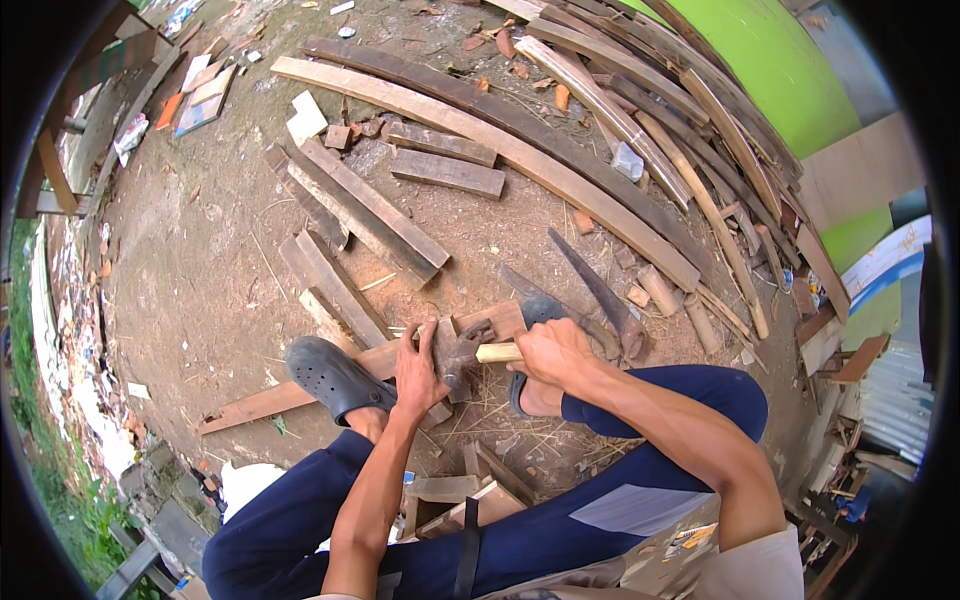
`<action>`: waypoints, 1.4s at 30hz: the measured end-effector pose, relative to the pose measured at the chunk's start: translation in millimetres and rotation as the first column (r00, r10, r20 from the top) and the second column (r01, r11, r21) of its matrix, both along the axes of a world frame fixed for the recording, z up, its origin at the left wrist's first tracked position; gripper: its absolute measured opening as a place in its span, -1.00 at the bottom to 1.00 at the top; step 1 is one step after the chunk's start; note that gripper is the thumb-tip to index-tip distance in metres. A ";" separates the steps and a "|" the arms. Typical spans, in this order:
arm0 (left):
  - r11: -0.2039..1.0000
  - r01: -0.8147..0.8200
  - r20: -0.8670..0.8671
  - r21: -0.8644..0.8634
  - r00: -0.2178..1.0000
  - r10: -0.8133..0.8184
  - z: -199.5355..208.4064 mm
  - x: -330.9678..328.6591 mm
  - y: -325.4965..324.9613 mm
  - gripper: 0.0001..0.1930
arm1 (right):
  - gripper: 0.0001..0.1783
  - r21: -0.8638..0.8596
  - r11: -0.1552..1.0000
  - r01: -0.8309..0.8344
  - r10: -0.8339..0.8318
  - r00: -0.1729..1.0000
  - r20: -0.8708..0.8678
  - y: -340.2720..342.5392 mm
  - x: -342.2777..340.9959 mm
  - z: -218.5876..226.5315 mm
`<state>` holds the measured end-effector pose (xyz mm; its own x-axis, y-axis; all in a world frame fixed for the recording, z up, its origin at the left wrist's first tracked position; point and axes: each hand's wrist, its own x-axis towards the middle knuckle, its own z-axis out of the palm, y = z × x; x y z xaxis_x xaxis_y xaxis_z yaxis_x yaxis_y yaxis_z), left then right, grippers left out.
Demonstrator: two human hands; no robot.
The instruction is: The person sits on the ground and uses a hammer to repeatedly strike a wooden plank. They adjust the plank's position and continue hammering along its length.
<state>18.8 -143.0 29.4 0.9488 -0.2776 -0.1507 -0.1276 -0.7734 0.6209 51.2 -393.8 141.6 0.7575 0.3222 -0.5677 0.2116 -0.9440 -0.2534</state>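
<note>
My right hand (555, 352) is wrapped round the pale wooden handle of a claw hammer (464, 354). Its dark metal head is over a short crosspiece of wood (447, 328) lying across a long brown board (262, 406). My left hand (417, 372) lies on the wood beside the hammer head, fingers stretched out and apart; its thumb is hard to see. The board slants over the ground between my feet, by a grey clog (335, 378) on the left and another clog (540, 308) on the right.
A handsaw (598, 287) lies right of the board, a second blade (545, 295) beside it. Several cut timbers (350, 220) and short blocks (447, 172) lie ahead. Long planks (480, 130) curve toward the right pile. Wood scraps (440, 490) sit between my legs.
</note>
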 end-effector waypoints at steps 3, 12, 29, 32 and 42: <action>1.000 0.009 -0.021 -0.021 1.000 -0.010 -4.0 -0.5 4.1 0.13 | -0.55 0.000 1.000 -0.015 0.015 0.999 -0.037 16.7 6.7 17.8; 0.998 -0.009 -0.056 -0.054 0.998 0.006 -15.3 -4.1 1.8 0.16 | -0.47 -0.052 0.998 -0.041 0.034 0.992 -0.123 42.6 32.1 41.0; 0.977 -0.082 0.008 -0.195 0.996 0.085 -24.1 -3.6 0.5 0.24 | -0.54 0.088 0.996 0.031 -0.011 0.974 -0.227 23.5 47.3 72.6; 0.982 -0.050 0.006 -0.180 0.999 0.052 -29.1 -5.4 3.3 0.24 | -0.60 0.090 0.995 0.047 -0.031 0.985 -0.169 26.9 42.7 69.9; 0.980 0.142 -0.198 -0.139 0.966 -0.168 11.8 14.1 24.0 0.37 | -0.69 0.008 1.000 -0.029 0.030 0.992 -0.119 41.3 43.7 63.6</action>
